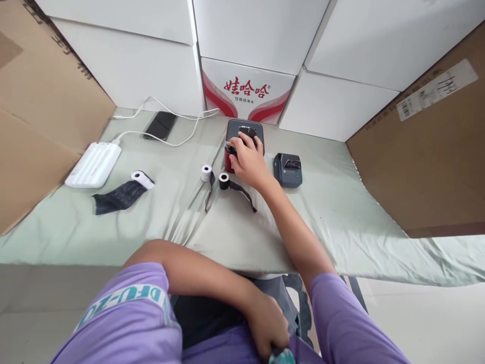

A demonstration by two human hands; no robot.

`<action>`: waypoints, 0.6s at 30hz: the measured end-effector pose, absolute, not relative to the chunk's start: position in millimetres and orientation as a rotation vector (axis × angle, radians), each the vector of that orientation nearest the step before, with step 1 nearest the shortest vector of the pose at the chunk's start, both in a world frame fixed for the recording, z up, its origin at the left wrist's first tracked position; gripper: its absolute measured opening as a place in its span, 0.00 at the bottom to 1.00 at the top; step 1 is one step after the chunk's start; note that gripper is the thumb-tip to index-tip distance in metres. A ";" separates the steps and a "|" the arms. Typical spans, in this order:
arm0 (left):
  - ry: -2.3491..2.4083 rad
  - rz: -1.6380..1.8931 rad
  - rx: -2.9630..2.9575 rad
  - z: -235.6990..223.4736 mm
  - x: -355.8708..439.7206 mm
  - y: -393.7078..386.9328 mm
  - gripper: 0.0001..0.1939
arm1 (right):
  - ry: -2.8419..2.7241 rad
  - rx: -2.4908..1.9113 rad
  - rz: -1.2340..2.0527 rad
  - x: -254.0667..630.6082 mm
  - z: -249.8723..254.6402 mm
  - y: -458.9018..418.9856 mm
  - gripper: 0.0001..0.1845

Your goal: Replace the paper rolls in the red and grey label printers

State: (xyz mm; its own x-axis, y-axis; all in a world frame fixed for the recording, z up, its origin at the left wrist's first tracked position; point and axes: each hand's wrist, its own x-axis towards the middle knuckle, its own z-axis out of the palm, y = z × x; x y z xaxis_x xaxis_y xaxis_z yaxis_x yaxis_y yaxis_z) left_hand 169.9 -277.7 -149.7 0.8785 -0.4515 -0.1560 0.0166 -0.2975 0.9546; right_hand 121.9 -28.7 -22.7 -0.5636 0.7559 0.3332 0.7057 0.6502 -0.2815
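Note:
My right hand (250, 157) reaches over the top of a red-and-black printer (231, 163), fingers curled on its dark lid and thumb at its front edge. Part of the lid is hidden beneath the fingers. In front of it are a white paper roll (206, 173) and a black paper roll (224, 181), each trailing a dark strip. A small dark portable printer (288, 171) sits just right of my wrist. Low at my lap, my left hand (268, 326) is closed around teal-patterned cloth (282, 357) at the shirt's lower edge; its fingertips are hidden.
A white power bank (94, 166) with a cable, a black phone (161, 125) and a paper roll with a long black strip (120, 197) lie on the left. Cardboard boxes (34, 126) (428, 151) stand at both sides. White cartons (246, 33) form the back wall.

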 end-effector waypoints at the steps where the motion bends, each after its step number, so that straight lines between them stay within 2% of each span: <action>1: -0.505 -0.598 1.773 -152.8 173.7 -274.6 0.14 | -2.449 -1.154 0.131 121.0 -23.7 -30.2 0.24; 4: -0.786 -0.795 1.613 -167.4 181.0 -280.6 0.14 | -2.455 -1.173 0.050 117.6 -24.4 -34.3 0.24; 11: -0.751 -0.906 1.526 -178.2 185.5 -287.6 0.12 | -2.448 -1.235 -0.053 107.0 -22.2 -40.0 0.24; 18: -0.763 -0.870 1.528 -185.7 186.0 -286.6 0.11 | -2.495 -1.313 -0.086 86.3 -10.2 -40.3 0.21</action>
